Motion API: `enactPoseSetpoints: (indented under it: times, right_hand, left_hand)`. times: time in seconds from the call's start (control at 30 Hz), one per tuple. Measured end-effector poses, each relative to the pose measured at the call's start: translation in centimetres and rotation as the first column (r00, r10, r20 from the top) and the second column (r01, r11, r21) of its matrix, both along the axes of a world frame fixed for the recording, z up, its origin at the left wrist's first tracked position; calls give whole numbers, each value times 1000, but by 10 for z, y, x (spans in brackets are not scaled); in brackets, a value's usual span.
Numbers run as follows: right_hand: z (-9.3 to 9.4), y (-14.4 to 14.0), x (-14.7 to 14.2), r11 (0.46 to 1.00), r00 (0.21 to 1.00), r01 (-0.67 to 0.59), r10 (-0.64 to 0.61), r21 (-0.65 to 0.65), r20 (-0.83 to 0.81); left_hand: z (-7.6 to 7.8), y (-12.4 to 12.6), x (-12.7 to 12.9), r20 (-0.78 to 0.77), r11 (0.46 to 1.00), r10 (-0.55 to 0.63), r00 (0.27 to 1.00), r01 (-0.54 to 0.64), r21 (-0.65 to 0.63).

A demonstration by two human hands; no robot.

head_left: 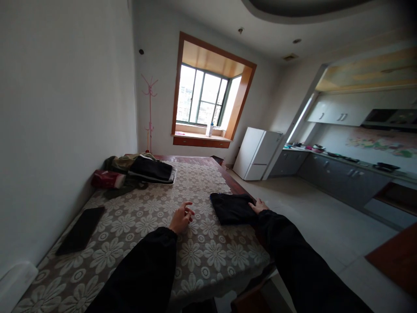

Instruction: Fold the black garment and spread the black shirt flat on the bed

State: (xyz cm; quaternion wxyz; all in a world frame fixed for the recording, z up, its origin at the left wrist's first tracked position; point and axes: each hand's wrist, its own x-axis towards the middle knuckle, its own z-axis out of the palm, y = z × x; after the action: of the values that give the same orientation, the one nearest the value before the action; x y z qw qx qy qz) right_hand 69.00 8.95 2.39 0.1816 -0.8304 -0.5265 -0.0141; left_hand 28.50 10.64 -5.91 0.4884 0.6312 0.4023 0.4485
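Fingers of the left hand loosely curled and apart, hovering over the flower-patterned lace tablecloth, holding nothing; right hand lies flat, fingers spread, touching the right edge of the folded black cloth garment near the table's right side. Risk, as judged: garment sits near the edge; a careless sideways nudge could slide it off. No containers visible; stacked dark folded clothes lie far left.

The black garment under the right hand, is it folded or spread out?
Folded. The black garment lies as a compact rectangle on the tablecloth, with the right hand touching its edge.
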Motion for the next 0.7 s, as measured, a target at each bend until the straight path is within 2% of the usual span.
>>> enactPoseSetpoints:
  times: [0.07,0.13,0.2,0.27,0.37,0.43,0.57,0.7]
  right_hand:
    - [-4,6,-9,998,998,-57,58,-8,36]
    - [-11,17,-29,981,979,-192,193,-14,60]
    - [-23,31,-56,938,936,-342,345,-48,64]
    - [-41,44,-85,898,900,-430,435,-90,42]
    - [-68,56,-119,896,903,-426,430,-127,6]
    - [-83,59,-129,906,915,-401,404,-132,-10]
    - [-100,63,-125,911,918,-394,397,-121,5]
    - [-103,65,-122,913,916,-389,398,-121,58]
  left_hand:
    - [0,1,0,-7,1000,-4,1000,4,3]
    - [0,1,0,-12,1000,-10,1000,10,7]
    - [0,1,1,-19,1000,-18,1000,18,10]
    - [0,0,1,-27,1000,-20,999,20,13]
    - [0,-2,0,-45,1000,-13,999,14,17]
    - [-1,-2,0,-61,1000,-11,998,12,20]
    - [-5,1,1,-94,1000,-7,996,10,30]
    - [-6,2,4,-123,999,-3,992,9,43]
